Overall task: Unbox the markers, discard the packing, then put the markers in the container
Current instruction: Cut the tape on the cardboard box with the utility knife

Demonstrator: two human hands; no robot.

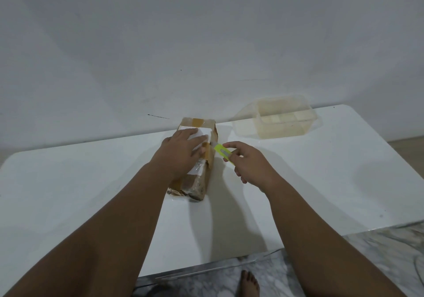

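A brown taped cardboard parcel (199,182) with a white label lies on the white table (321,182), its long side pointing away from me. My left hand (181,152) presses flat on top of it, fingers spread over the label. My right hand (250,166) grips a yellow-green utility cutter (222,150), whose tip touches the parcel's right edge near the tape. A clear plastic container (284,120) stands at the back right of the table. No markers are visible.
A clear lid (243,124) lies just left of the container, against it. A white wall rises behind the table. Marble floor (378,262) and a bare foot (249,283) show below the table's near edge.
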